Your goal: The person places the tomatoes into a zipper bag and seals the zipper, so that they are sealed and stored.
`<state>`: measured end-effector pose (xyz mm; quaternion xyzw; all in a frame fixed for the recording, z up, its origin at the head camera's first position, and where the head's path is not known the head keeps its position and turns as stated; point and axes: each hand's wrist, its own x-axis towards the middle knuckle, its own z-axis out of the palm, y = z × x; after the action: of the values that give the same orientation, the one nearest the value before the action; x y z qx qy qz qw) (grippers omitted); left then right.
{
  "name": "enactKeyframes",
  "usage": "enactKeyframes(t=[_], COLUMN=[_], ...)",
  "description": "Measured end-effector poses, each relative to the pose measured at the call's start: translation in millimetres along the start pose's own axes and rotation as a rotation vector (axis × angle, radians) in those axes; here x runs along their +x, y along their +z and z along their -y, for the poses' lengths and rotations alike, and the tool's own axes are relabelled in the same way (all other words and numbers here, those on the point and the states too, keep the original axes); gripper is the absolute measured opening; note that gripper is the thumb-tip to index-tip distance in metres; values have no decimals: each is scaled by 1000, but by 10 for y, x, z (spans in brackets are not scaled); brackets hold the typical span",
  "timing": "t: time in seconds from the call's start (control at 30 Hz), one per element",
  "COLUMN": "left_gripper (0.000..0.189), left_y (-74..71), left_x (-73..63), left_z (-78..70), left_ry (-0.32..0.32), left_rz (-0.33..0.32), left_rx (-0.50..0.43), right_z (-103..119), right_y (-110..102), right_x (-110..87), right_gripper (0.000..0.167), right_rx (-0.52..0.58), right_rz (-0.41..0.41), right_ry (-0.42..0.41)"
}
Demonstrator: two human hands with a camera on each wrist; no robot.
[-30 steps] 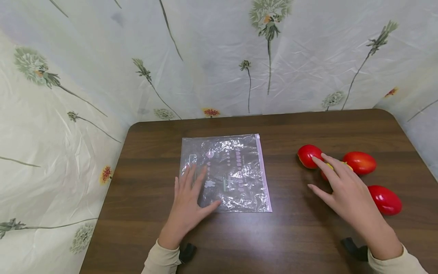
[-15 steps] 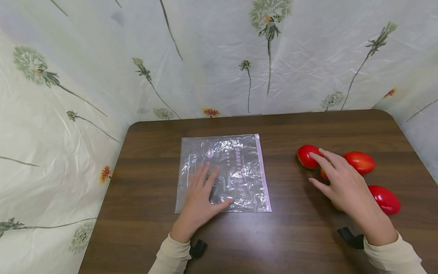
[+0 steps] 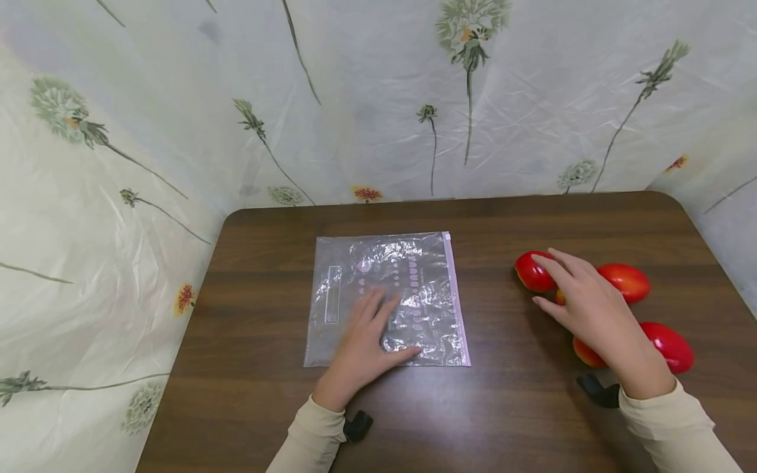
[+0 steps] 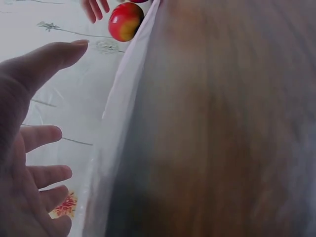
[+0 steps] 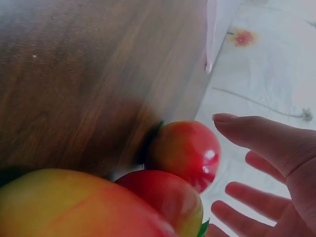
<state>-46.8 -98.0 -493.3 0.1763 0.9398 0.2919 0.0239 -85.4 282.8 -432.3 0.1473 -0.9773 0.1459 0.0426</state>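
Observation:
A clear plastic zip bag (image 3: 426,276) with pink print and a pink zip edge along its right side lies flat on the brown table (image 3: 266,276). My left hand (image 3: 367,348) is over the bag's lower middle, fingers spread and thumb pointing right. To the right, my right hand (image 3: 594,315) hovers among several red-and-yellow fruits, partly covering some of them. Its fingertips overlap the leftmost red fruit (image 3: 531,270). In the right wrist view the fingers and thumb are apart beside a round red fruit (image 5: 190,153), with nothing between them.
One red fruit (image 3: 627,282) sits behind the right hand, and another red fruit (image 3: 668,345) is by its wrist. A large yellow-red fruit (image 5: 64,207) fills the near corner of the right wrist view. A flowered curtain-like sheet (image 3: 355,98) stands behind the table.
My left hand has slid to the right across the bag. My right hand has shifted slightly forward, uncovering more of a fruit beneath its wrist. The bag and fruits stay in place.

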Motion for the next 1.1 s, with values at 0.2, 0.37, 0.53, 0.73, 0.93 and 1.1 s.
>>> enactKeyframes(t=[0.2, 0.37, 0.53, 0.73, 0.93, 1.1], left_gripper=[96, 99, 100, 91, 96, 103], left_y=[60, 76, 103, 134, 188, 198], left_x=[47, 80, 110, 168, 227, 243], left_z=[-6, -16, -31, -45, -36, -21], left_ry=[-12, -14, -16, 29, 40, 25], left_rz=[22, 28, 39, 20, 27, 73], left_rx=[-41, -44, -57, -136, -154, -145], right_z=[-29, -45, -65, -92, -130, -148], right_y=[32, 56, 70, 67, 70, 66], right_x=[80, 126, 166, 219, 254, 281], right_gripper=[84, 82, 81, 81, 81, 81], right_rx=[3, 1, 4, 7, 6, 13], right_rz=[24, 37, 73, 137, 183, 218], right_ry=[-5, -16, -6, 31, 58, 72])
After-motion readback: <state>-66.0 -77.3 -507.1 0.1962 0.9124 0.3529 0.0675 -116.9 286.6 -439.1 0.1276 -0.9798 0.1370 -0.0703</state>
